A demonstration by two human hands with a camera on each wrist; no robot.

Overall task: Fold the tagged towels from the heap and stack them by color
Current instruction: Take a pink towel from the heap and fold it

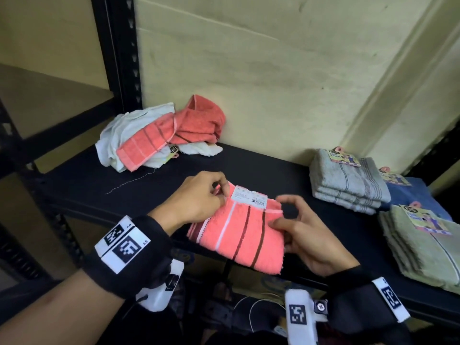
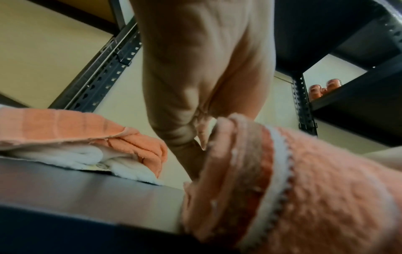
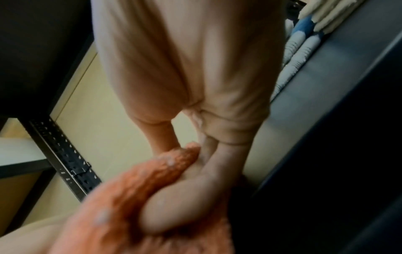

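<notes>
L hand & R hand both pinching coral towel corners, palms down.

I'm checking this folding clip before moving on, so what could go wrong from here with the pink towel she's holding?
1. The folded pink towel hangs partly over the shelf's front edge, held only at its corners by the left hand and right hand; released there, it might slip off or unfold.
2. No pink stack shows among the grey stack, blue towel and green stack, so it may land on a wrong colour.
</notes>
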